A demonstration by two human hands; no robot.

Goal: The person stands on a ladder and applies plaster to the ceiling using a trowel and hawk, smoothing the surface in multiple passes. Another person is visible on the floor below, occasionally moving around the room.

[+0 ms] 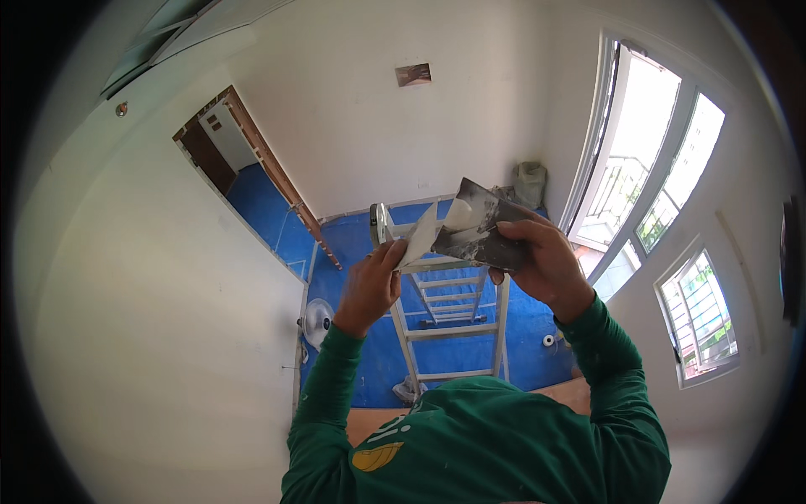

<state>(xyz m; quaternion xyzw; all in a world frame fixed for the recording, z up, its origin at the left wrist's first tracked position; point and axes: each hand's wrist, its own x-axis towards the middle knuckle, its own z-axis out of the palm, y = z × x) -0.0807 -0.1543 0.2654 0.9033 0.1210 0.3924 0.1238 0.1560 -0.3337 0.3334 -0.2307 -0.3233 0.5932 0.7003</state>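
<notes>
In front of my chest, both hands are raised above a metal stepladder (453, 333). My left hand (369, 281) pinches a thin, pale, flat putty spreader (421, 238) between thumb and fingers, its upper corner pointing up. My right hand (544, 259) is closed on a dark grey putty spreader (491, 245), thumb on top. White putty (459, 215) is smeared over the dark spreader's face and edge. The two blades sit side by side, their edges very close; whether they touch I cannot tell.
Blue sheeting (369, 357) covers the floor. A fan (318, 322) stands by the left wall, near a doorway (252, 189). A filled sack (529, 184) rests in the far corner. Glazed doors (642, 151) and a barred window (697, 311) are on the right. A white roll (549, 340) lies on the floor.
</notes>
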